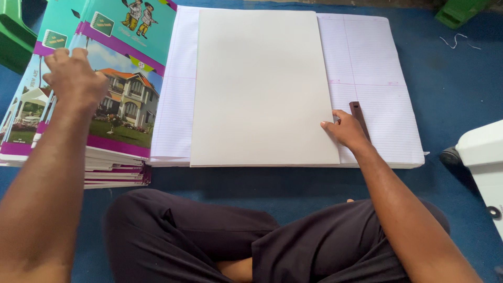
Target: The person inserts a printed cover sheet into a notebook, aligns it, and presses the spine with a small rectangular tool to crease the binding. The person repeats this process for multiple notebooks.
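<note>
My left hand (pixel 73 76) rests on top of a stack of printed notebook covers (pixel 126 99) at the left, fingers curled over the upper cover's edge. My right hand (pixel 346 128) presses on the right edge of a blank cream sheet (pixel 262 89) while gripping a dark brown ruler-like stick (pixel 359 118). The cream sheet lies on a wide stack of ruled white paper (pixel 372 73) spread on the blue floor.
My crossed legs in dark trousers (pixel 262 241) fill the bottom middle. A white machine (pixel 484 162) stands at the right edge. Green plastic objects sit at the top left (pixel 13 31) and top right (pixel 461 10). Bits of white thread (pixel 456 39) lie on the blue floor.
</note>
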